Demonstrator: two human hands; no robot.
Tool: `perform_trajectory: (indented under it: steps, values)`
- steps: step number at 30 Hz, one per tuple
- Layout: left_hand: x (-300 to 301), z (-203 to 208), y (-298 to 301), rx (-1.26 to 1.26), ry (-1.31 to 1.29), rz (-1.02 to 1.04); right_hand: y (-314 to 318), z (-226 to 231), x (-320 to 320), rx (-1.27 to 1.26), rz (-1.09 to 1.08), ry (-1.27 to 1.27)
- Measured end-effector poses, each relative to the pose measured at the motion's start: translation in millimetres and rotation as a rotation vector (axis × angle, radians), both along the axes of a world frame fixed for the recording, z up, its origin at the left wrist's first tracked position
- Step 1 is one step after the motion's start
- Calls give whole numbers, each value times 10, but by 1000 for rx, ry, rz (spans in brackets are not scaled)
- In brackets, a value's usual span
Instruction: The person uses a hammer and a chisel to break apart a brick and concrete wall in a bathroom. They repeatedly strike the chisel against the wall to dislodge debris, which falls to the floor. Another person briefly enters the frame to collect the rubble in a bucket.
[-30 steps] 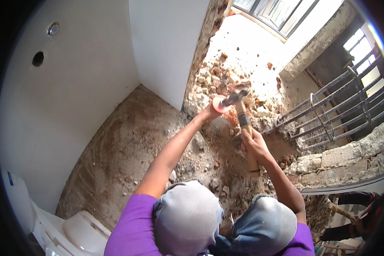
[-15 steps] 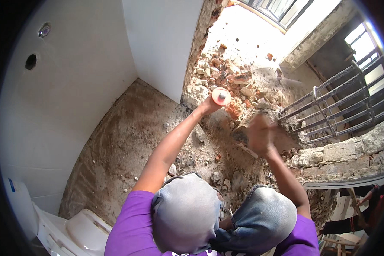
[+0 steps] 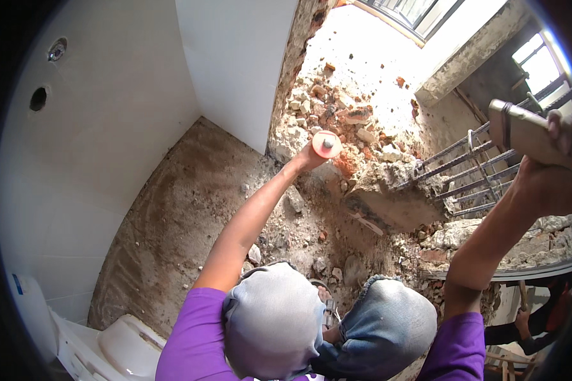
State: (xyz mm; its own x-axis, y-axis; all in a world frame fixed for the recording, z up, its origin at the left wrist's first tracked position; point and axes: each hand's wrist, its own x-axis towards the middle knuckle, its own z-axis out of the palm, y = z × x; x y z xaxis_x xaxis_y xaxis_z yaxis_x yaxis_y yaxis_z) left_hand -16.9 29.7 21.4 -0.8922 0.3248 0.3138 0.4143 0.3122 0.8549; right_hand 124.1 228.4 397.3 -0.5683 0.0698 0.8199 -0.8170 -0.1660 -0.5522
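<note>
My left hand (image 3: 309,156) is closed round a chisel (image 3: 328,145) with a round pinkish hand guard, its struck end facing up. The chisel stands at the broken edge of the masonry; its tip is hidden below the guard and hand. My right hand (image 3: 553,178) is raised high at the right edge, its fingers wrapped round a hammer (image 3: 524,130). A thick, pale, block-like part with a dark band shows of it; the rest cannot be made out. Below and left of this hand lies a broken concrete lump (image 3: 397,200) with steel bars coming out.
Brick rubble (image 3: 337,111) is heaped beyond the chisel. Bare rebar (image 3: 483,168) juts out at right above a broken wall (image 3: 464,238). A white toilet (image 3: 130,346) stands at lower left, beside a pale wall panel (image 3: 235,70). Another person's hand (image 3: 523,324) grips a stick at lower right.
My right hand has swung up and right from low over the concrete, where it was blurred, carrying the hammer. My left hand and the chisel have hardly moved.
</note>
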Motion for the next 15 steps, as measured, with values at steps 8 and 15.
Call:
perform_trajectory:
  steps: [8, 15]
  values:
    - [45, 95, -30, 163, 36, 57, 221, -2276, 93, 823, 95, -1123]
    - [38, 23, -35, -11, -154, 4, 295, -609, 203, 60, -121, -500]
